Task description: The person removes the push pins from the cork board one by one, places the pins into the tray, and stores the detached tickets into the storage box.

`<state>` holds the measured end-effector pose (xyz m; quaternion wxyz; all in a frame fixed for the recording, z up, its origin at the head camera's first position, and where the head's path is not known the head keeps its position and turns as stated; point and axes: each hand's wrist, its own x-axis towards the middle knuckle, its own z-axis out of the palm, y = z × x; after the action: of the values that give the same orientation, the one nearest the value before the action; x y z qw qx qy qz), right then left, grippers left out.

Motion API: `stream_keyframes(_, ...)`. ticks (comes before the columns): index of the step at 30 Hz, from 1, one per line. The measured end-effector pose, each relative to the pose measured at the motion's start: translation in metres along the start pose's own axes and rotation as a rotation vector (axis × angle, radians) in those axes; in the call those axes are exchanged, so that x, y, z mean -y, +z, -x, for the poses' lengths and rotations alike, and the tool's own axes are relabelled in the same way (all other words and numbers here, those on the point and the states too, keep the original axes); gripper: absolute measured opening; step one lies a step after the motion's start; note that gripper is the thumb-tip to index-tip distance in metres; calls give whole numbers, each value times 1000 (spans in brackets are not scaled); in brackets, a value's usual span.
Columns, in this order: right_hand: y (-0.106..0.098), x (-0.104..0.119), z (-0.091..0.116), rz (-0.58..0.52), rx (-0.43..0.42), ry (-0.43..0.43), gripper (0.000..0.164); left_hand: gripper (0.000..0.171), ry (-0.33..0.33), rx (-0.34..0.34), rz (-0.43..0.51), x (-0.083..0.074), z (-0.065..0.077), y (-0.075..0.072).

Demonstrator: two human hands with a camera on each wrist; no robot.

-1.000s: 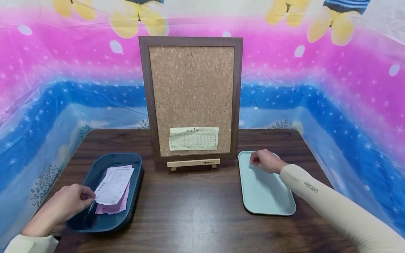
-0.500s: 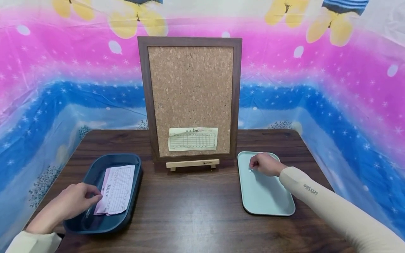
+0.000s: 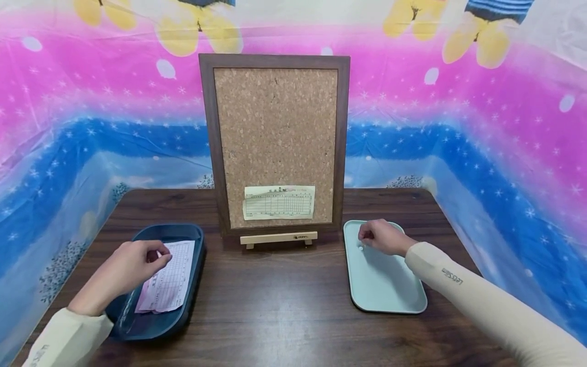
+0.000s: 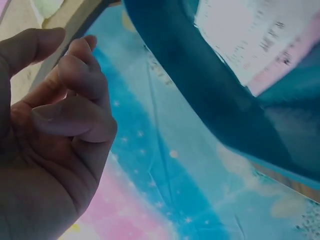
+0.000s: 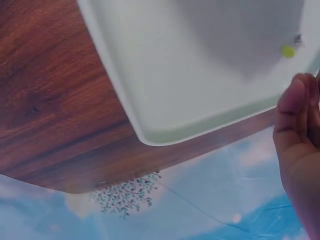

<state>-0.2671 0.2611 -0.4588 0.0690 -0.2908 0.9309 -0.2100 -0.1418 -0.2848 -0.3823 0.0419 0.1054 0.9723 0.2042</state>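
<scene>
My left hand (image 3: pixel 133 265) hovers over the dark blue tray (image 3: pixel 197 275), its fingers loosely bent with a gap before the thumb (image 4: pixel 37 45). Nothing shows between them. Below it in the tray lies a white printed form slip (image 3: pixel 176 275), with a pink slip's edge (image 3: pixel 145 300) showing beside it. Over the far part of the pale green tray (image 3: pixel 390 285) is my right hand (image 3: pixel 382 237), fingers bent and tips close together. Whether they pinch something is hidden. Near those fingertips, a yellow-headed thumbtack (image 5: pixel 287 51) and a small metallic tack point (image 5: pixel 298 38) show in the right wrist view.
A framed cork board (image 3: pixel 275 127) stands on a wooden easel (image 3: pixel 278 238) at the table's back middle. One pale form slip (image 3: pixel 278 203) sits low on the board. Brown wooden table (image 3: pixel 270 306) lies between the trays. A patterned cloth (image 3: pixel 412 102) hangs behind.
My left hand held the white slip's edge, then let it settle onto the pink slip. It has since lifted and moved up and right. My right hand stays almost in place.
</scene>
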Motion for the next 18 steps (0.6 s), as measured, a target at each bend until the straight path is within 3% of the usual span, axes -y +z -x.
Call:
stream_keyframes(5,-3,13,-3,19,-98,-27,6,12,48,-67,11,-10,-14,0)
stream_keyframes(13,-5,34,-1,74,-298,-111,10,11,87,-95,45,-20,-27,5)
stream_keyframes(18,-3,44,-3,72,-362,-158,9,12,104,-110,55,-26,-34,6)
